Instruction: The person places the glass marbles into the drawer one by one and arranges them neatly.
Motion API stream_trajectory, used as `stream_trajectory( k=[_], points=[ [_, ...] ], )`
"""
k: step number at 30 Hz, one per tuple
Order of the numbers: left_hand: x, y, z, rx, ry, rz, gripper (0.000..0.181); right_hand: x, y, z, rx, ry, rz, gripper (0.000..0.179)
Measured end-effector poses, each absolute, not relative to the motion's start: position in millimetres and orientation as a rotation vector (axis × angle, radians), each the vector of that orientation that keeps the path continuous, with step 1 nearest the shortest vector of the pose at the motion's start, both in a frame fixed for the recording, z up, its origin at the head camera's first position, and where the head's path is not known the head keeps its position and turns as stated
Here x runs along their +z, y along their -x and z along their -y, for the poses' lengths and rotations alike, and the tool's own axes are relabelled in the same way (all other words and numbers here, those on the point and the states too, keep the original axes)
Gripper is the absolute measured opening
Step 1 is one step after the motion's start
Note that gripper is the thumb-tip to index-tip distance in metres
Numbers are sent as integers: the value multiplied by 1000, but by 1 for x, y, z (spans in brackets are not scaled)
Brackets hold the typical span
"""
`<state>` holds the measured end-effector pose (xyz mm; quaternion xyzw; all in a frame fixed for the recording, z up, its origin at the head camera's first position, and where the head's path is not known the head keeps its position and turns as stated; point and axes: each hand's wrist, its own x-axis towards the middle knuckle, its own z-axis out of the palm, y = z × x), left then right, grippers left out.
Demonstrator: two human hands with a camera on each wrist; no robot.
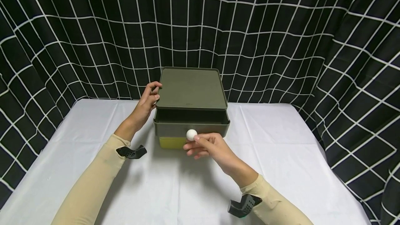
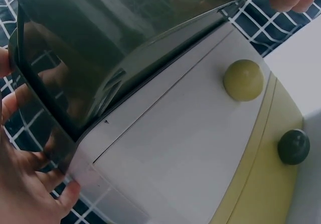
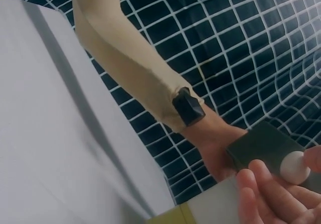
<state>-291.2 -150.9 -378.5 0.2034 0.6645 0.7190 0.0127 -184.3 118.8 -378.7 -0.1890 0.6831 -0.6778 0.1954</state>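
Observation:
A small chest of stacked drawers (image 1: 190, 88) with a dark green top stands on the table. Its green top drawer (image 1: 173, 129) is pulled partway out, and its inside is dark. My right hand (image 1: 215, 147) pinches that drawer's round white knob (image 1: 191, 134) between thumb and forefinger, the other fingers spread below. My left hand (image 1: 145, 105) rests against the chest's left side, fingertips at the top edge. In the left wrist view, a white drawer (image 2: 175, 133) has a yellow knob (image 2: 244, 80); the yellow drawer (image 2: 266, 169) below it has a dark green knob (image 2: 294, 147).
White cloth (image 1: 265, 141) covers the table around the chest. A black curtain with a white grid (image 1: 193, 16) hangs behind and at both sides. Dark wrist devices (image 1: 245, 206) sit over both beige sleeves.

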Motion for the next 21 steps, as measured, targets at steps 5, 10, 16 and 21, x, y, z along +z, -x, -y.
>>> stream_trajectory(
  k=[5, 10, 16, 21],
  points=[
    [-378, 290, 150, 2235, -630, -2077, 34, -380, 188, -118, -1901, 538, -1913, 37],
    [-378, 290, 150, 2229, -628, -2084, 34, -380, 190, -119, -1906, 542, -1911, 32],
    [-378, 290, 150, 2225, -626, -2085, 34, -381, 194, -119, -1897, 546, -1923, 39],
    [-378, 290, 150, 2225, -620, -2086, 34, -381, 197, -119, -1891, 553, -1924, 44]
  ],
)
